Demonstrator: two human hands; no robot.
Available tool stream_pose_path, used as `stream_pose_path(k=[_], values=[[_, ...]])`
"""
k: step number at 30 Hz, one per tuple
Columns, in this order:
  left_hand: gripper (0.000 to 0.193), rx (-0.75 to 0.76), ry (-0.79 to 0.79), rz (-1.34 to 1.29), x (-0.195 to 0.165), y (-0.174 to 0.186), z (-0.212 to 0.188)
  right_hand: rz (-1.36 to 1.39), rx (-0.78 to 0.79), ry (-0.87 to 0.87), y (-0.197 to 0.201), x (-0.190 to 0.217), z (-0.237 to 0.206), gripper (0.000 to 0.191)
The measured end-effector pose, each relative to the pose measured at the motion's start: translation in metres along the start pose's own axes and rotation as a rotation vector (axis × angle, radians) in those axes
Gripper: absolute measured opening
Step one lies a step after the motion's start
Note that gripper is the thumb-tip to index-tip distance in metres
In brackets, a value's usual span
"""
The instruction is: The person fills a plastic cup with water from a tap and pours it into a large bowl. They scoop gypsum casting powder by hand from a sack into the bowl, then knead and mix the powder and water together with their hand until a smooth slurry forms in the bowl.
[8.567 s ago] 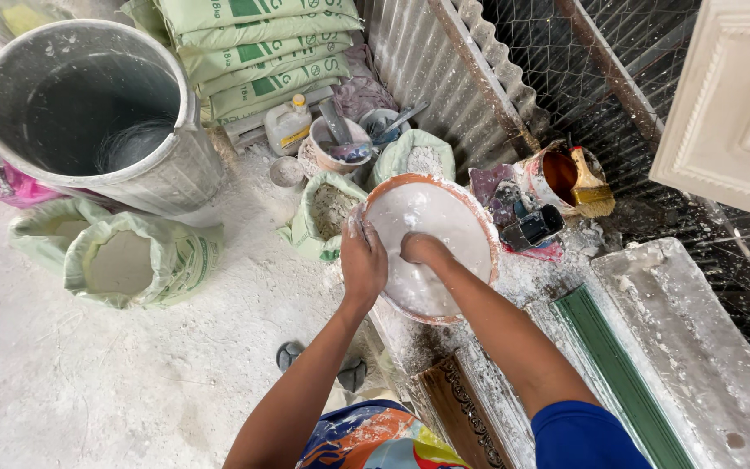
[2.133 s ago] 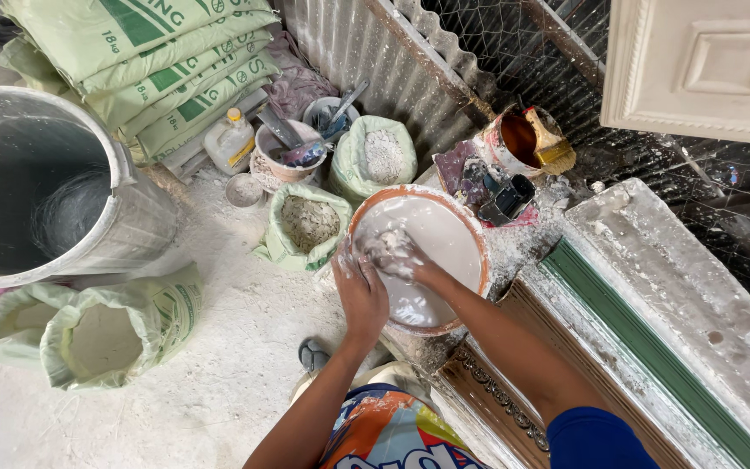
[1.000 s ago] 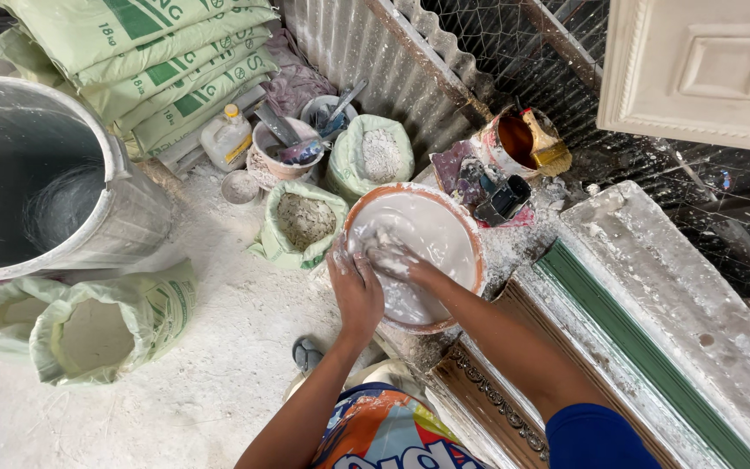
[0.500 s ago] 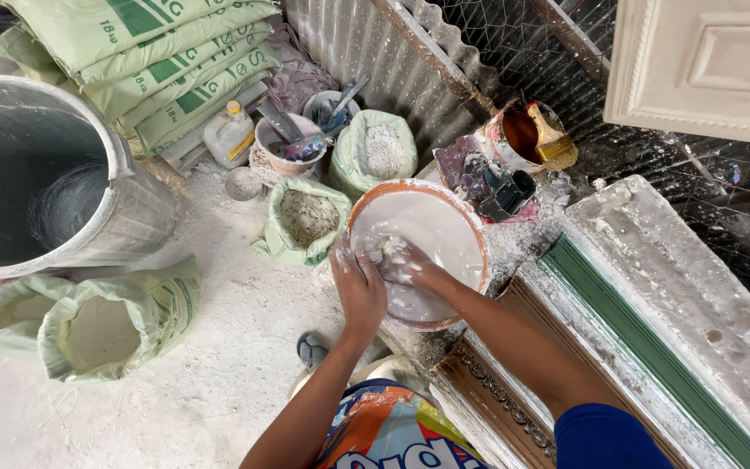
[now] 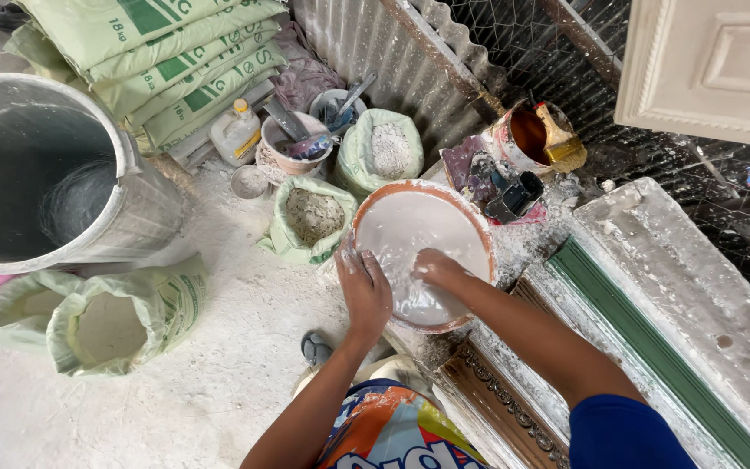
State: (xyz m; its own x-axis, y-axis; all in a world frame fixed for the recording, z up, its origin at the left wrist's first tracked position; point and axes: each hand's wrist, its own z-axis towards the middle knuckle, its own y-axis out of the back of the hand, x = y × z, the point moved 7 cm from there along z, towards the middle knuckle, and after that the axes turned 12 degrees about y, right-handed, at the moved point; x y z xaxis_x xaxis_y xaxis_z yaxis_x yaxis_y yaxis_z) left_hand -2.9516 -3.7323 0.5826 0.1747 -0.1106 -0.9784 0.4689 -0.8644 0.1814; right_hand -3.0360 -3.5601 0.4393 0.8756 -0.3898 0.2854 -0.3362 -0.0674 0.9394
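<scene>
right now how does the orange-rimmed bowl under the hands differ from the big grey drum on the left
The bowl is small and shallow, the grey drum much larger and deep. The bowl has an orange rim and holds white paste; the drum is grey with a dark inside. Both hands are at the bowl, left hand on its rim, right hand in the paste; no hand touches the drum. Both are round and open-topped.

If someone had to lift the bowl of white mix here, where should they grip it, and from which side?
Probably by the rim of the bowl, a hand on each opposite side. It is wide, round, open-topped and full of wet white mix, so one-sided lifting could tip it. The left hand already rests at its near-left edge; the right hand is in the mix.
</scene>
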Motion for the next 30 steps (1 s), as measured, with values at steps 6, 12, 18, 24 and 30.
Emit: stream_pose_path(k=[6, 12, 18, 24, 30], values=[[0.044, -0.007, 0.022, -0.024, -0.002, 0.0, 0.0, 0.129, 0.358, -0.444, -0.02, -0.013, 0.029, 0.024], [0.045, -0.01, 0.022, -0.007, 0.001, -0.001, 0.001, 0.3, 0.321, -0.457, -0.024, -0.01, 0.039, 0.025], [0.045, -0.024, -0.013, -0.001, 0.005, -0.002, 0.001, 0.427, 0.259, -0.377, -0.011, -0.014, 0.027, 0.026], [0.045, -0.016, -0.047, 0.039, 0.006, -0.003, 0.001, 0.544, 0.196, -0.351, 0.03, -0.009, 0.013, 0.027], [0.046, -0.003, -0.079, 0.006, -0.001, -0.001, 0.0, 0.463, 0.303, -0.334, 0.028, -0.035, -0.013, 0.028]])
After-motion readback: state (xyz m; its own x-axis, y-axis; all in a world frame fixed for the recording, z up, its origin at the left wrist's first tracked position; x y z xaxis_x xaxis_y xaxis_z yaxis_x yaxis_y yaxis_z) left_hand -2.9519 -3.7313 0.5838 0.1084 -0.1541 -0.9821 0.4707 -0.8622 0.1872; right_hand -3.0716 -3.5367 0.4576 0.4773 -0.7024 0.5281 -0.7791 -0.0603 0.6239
